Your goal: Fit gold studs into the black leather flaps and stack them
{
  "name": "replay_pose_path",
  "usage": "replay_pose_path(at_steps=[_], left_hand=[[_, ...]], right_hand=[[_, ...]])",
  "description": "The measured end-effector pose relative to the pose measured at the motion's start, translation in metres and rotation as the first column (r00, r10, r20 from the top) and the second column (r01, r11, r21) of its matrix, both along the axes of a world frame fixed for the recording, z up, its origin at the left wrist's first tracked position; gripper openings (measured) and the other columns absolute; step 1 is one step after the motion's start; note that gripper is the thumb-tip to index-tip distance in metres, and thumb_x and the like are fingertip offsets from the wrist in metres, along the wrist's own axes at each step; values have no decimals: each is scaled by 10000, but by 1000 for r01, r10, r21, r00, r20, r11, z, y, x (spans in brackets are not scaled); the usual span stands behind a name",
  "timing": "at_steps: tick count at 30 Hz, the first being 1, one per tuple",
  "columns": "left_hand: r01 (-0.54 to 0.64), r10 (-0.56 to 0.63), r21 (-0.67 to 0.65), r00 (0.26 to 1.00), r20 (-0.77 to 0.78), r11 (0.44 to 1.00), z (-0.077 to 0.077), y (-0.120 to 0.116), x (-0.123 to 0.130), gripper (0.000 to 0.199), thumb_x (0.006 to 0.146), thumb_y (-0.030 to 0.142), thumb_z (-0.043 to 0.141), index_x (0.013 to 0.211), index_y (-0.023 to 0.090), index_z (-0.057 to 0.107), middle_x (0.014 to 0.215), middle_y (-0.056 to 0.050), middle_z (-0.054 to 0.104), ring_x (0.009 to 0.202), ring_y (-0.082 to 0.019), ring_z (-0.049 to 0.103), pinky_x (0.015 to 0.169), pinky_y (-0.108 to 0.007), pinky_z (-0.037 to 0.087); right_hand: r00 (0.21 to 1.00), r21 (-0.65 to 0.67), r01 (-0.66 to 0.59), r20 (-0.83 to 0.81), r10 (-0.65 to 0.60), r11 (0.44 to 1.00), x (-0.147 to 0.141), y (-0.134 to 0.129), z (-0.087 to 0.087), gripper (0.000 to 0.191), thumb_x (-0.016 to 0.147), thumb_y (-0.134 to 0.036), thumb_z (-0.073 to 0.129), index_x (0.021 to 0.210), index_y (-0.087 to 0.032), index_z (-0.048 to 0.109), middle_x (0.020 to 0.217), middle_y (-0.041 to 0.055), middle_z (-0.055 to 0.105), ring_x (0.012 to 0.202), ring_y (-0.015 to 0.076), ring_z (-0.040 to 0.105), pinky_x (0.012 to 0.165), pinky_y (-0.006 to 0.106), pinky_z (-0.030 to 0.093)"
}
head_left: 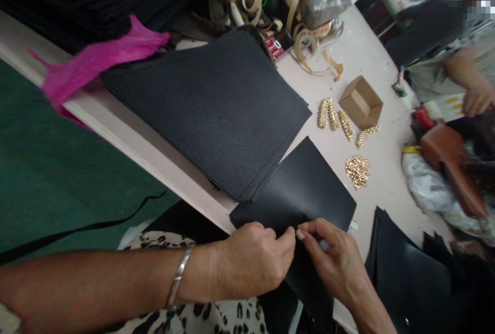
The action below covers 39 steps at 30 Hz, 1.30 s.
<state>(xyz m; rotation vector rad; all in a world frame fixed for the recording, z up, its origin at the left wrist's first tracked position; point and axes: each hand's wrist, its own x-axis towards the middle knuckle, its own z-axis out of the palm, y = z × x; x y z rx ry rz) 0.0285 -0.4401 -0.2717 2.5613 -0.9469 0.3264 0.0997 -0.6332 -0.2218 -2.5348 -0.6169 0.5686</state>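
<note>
A smooth black leather sheet (309,184) lies over the table's front edge, its lower part hanging down below my fingers. My left hand (259,259), with a silver bangle at the wrist, is closed, thumb and forefinger gripping the sheet. Close beside it, my right hand (336,259) pinches with thumb and forefinger at the same spot. Whatever tiny thing is between the right fingertips is too small to make out. A loose pile of small gold metal pieces (358,171) lies beyond the sheet, near several rows of gold pieces (333,114).
A stack of grained black leather sheets (216,107) lies left of centre, beside pink plastic (100,68). An open cardboard box (362,101) stands behind. Tan strips (305,45) are heaped at the back. More black sheets (410,272) lie right; another person's hand (479,98) shows beyond.
</note>
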Motion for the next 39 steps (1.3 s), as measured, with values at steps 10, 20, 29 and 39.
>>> replay_pose_path(at_steps=[10,20,29,39], left_hand=[[15,-17,-44,999,-43,999,1,0,0,379,965,156,395,1223,43,648,1242,-157,676,601,-163,597,433,-309,459],[38,-41,-46,997,-63,998,2,1,1,377,962,140,387,1219,43,645,1274,-163,657,607,-159,582,436,-304,450],[63,-71,-68,990,-122,996,0,2,2,277,950,170,452,1132,100,649,1206,-119,668,616,-172,589,461,-332,451],[26,-52,-114,971,-233,993,6,4,6,196,879,97,554,1036,190,626,912,-19,662,680,-185,646,577,-302,483]], right_hand=[[999,6,-34,-21,34,999,1,-6,0,168,965,-318,552,891,-247,685,843,40,696,767,187,666,623,258,501],[987,-198,50,-140,-79,979,11,6,6,230,918,-409,538,811,-237,645,688,-1,676,580,165,591,512,260,414],[981,-290,3,-183,-59,957,30,21,7,96,821,-255,590,731,-226,606,612,-9,636,555,154,552,526,262,352],[830,-92,512,310,-465,854,12,-35,8,370,843,-468,623,1096,-206,691,1034,100,700,846,238,662,799,384,492]])
